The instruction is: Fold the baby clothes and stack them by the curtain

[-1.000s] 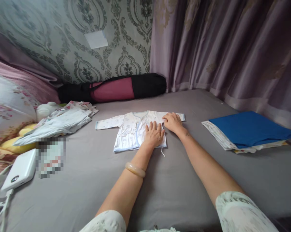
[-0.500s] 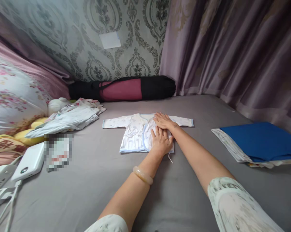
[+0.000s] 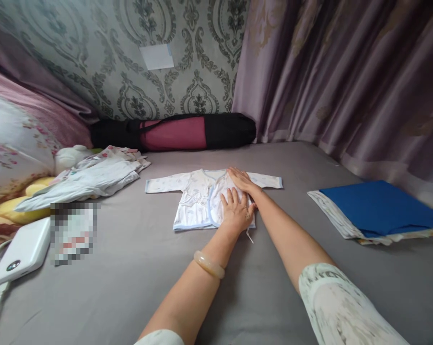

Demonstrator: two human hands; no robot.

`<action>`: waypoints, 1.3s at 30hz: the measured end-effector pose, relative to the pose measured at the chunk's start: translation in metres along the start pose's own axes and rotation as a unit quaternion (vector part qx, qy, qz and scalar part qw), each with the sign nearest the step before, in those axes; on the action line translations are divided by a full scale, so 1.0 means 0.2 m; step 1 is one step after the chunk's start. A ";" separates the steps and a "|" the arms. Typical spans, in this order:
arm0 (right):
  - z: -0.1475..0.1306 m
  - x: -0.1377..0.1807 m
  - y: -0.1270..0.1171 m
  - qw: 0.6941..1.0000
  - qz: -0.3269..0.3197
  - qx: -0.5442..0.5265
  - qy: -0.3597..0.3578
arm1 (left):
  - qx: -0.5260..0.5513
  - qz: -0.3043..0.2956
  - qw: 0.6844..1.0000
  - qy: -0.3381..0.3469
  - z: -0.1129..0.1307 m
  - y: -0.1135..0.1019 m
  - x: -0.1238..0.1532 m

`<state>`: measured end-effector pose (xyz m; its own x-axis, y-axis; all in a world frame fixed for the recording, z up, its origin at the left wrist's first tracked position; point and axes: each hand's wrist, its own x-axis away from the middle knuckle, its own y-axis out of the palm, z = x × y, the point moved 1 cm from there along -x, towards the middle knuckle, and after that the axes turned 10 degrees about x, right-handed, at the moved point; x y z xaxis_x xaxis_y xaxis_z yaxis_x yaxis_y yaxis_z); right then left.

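A small white baby shirt [image 3: 193,201] with blue trim and a faint print lies spread on the grey bed sheet [image 3: 122,268], both sleeves stretched out sideways. My left hand [image 3: 237,208] rests flat on its right front panel, fingers spread. Just beyond it, my right hand [image 3: 240,179] lies on the shirt's upper right part by the neckline and shoulder, fingers extended and close together. Part of the right panel is hidden under both hands. A thin white tie [image 3: 250,236] sticks out below the hem.
Folded clothes topped by a blue cloth [image 3: 378,208] lie at right. Loose garments [image 3: 90,177] and a white power bank [image 3: 22,249] with a cable are at left. A long black and maroon bag [image 3: 173,132] lies along the wall; a curtain [image 3: 310,81] hangs at right.
The view has shifted slightly, so everything appears a little further left. My right hand has turned slightly, its fingers closer together; my left hand stays flat on the shirt.
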<state>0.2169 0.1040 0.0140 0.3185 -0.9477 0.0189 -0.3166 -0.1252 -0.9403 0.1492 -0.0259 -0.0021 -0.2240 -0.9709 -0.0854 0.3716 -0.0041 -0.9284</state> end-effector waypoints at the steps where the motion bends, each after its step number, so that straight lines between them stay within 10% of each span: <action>1: 0.02 0.00 -0.03 0.999 0.036 -0.032 0.010 | 0.003 0.005 1.000 -0.003 0.00 -0.01 0.00; 5: 0.19 0.08 -0.16 0.969 0.194 -0.060 0.143 | 0.005 0.041 0.999 -0.005 0.02 -0.04 -0.01; 9: 0.39 0.24 -0.23 0.926 0.221 -0.012 0.306 | 0.004 0.039 0.999 0.020 0.02 -0.04 -0.01; 24: 0.57 0.30 -0.21 0.920 0.205 -0.002 0.334 | -0.039 -0.001 0.997 0.072 0.03 -0.09 -0.05; 39: 0.60 0.25 -0.26 0.901 0.276 -0.113 0.315 | 0.026 -0.079 0.995 0.060 -0.22 -0.09 -0.51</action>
<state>0.3571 0.0994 0.0232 -0.4911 -0.8537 -0.1734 -0.4681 0.4265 -0.7739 0.1261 0.0839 0.0082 -0.3886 -0.9213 0.0142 0.3685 -0.1696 -0.9140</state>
